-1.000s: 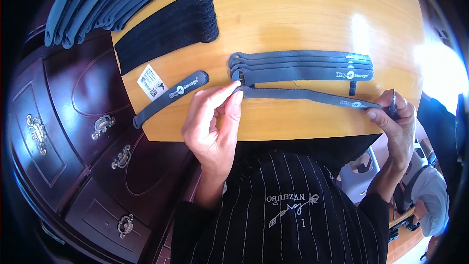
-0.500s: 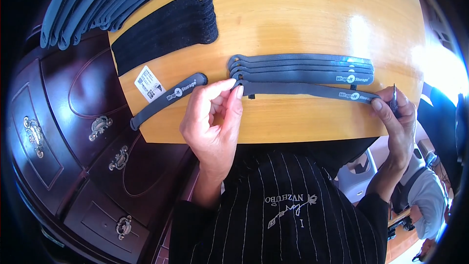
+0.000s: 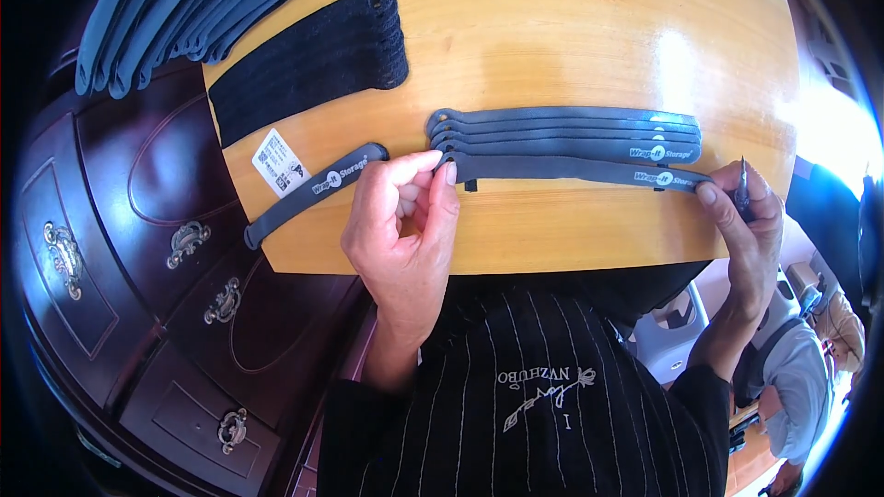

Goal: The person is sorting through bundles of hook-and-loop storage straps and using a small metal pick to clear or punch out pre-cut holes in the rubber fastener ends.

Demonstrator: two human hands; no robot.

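Note:
A grey hook-and-loop strap (image 3: 552, 168) is stretched between my two hands, printed side up. Thumb and forefinger of my left hand (image 3: 405, 212) pinch its holed left end. The other end is pinched in my right hand (image 3: 750, 221), which also keeps a slim dark pointed tool (image 3: 743, 186) upright among its fingers; its kind is unclear. Just beyond lies a fanned row of matching straps (image 3: 562, 129), overlapping one another on the wooden table (image 3: 571, 235). Small dark tabs peek out below the held strap.
Left of my left hand is a single grey strap (image 3: 318, 193), partly over a white printed label (image 3: 279, 161). Further back lie a stack of black straps (image 3: 304, 64) and a large pile of grey straps (image 3: 198, 0). A dark drawer cabinet (image 3: 138, 248) stands left; another person (image 3: 796, 387) is at lower right.
The held strap sits slightly closer to the fanned row, and its right end is a little higher. Both hands keep their pinch. The view has shifted slightly.

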